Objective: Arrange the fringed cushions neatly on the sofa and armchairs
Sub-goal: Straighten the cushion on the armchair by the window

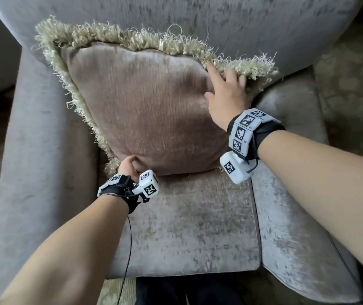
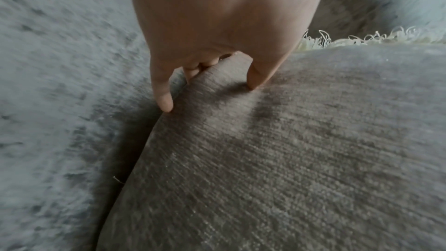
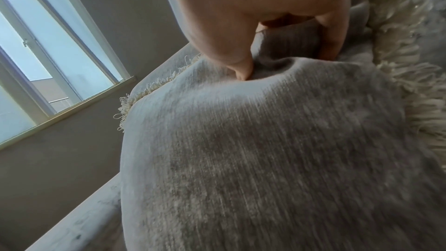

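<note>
A taupe fringed cushion (image 1: 149, 111) with a cream fringe (image 1: 119, 36) stands tilted on the seat of a grey armchair (image 1: 187, 227), leaning on its backrest (image 1: 198, 16). My left hand (image 1: 130, 166) grips the cushion's lower left corner. In the left wrist view my left hand (image 2: 210, 95) has its thumb (image 2: 255, 79) pressed into the cushion (image 2: 289, 159) and its fingers behind the edge. My right hand (image 1: 226, 84) pinches the upper right corner at the fringe. Seen from the right wrist, my right hand (image 3: 287, 64) digs its thumb into the cushion (image 3: 265, 150).
Padded armrests (image 1: 41, 150) flank the seat on both sides. Patterned carpet (image 1: 352, 84) lies around the chair. A window (image 3: 48, 54) shows in the right wrist view. A thin black cable (image 1: 128, 249) hangs from my left wrist.
</note>
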{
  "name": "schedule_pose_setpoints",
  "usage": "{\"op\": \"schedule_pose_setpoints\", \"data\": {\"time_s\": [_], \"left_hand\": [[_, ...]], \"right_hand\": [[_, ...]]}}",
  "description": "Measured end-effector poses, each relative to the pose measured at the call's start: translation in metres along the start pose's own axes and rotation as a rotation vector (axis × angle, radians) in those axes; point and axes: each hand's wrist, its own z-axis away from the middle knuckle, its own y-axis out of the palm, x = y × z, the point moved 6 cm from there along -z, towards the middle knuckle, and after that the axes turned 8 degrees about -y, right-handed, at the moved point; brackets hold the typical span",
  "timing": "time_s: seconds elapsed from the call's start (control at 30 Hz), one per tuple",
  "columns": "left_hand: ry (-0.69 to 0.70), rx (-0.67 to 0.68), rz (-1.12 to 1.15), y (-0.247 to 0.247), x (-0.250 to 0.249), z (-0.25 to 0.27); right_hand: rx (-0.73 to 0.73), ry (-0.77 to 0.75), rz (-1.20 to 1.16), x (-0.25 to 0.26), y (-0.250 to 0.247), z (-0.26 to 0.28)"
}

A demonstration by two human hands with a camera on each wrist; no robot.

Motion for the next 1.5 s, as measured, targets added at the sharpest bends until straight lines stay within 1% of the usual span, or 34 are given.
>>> {"op": "schedule_pose_setpoints", "data": {"time_s": [0.1, 0.17, 0.27, 0.4, 0.47, 0.57, 0.7, 0.8, 0.87, 0.93, 1.0, 1.1, 1.2, 1.3, 1.4, 1.5], "left_hand": [[0.01, 0.002, -0.031, -0.004, 0.004, -0.002], [0.009, -0.013, -0.102, -0.004, 0.006, 0.004], [0.116, -0.03, -0.172, -0.008, -0.005, 0.027], [0.247, -0.064, -0.192, -0.031, -0.041, 0.02], [0.266, -0.068, -0.163, -0.036, -0.053, 0.039], [0.31, -0.094, -0.149, -0.038, -0.062, 0.093], [0.516, -0.102, -0.152, -0.024, -0.084, 0.157], [0.629, -0.114, -0.1, -0.016, -0.101, 0.178], [0.682, -0.096, -0.078, -0.007, -0.107, 0.186], [0.719, -0.102, -0.112, 0.0, -0.113, 0.187], [0.725, -0.101, -0.155, 0.005, -0.118, 0.179], [0.681, -0.147, -0.213, 0.005, -0.121, 0.158], [0.622, -0.188, -0.206, 0.0, -0.121, 0.133], [0.591, -0.216, -0.238, 0.0, -0.12, 0.12], [0.645, -0.278, -0.284, 0.003, -0.133, 0.115], [0.773, -0.387, -0.339, 0.001, -0.153, 0.105]], "right_hand": [[-0.02, -0.008, -0.059, -0.004, -0.007, 0.004], [-0.038, -0.006, -0.131, -0.006, -0.017, 0.006], [-0.077, 0.029, -0.226, -0.012, -0.035, 0.009], [-0.123, 0.126, -0.341, -0.029, -0.054, 0.018], [-0.114, 0.183, -0.403, -0.035, -0.056, 0.027], [-0.116, 0.28, -0.471, -0.04, -0.056, 0.046], [-0.138, 0.397, -0.521, -0.051, -0.056, 0.07], [-0.164, 0.46, -0.534, -0.057, -0.055, 0.081], [-0.191, 0.49, -0.546, -0.06, -0.051, 0.086], [-0.203, 0.515, -0.541, -0.064, -0.045, 0.089], [-0.201, 0.527, -0.542, -0.071, -0.037, 0.087], [-0.2, 0.496, -0.53, -0.08, -0.023, 0.079], [-0.216, 0.472, -0.513, -0.088, -0.012, 0.071], [-0.238, 0.462, -0.524, -0.09, -0.007, 0.063], [-0.271, 0.458, -0.528, -0.092, -0.004, 0.052], [-0.312, 0.476, -0.495, -0.096, -0.007, 0.042]]}}
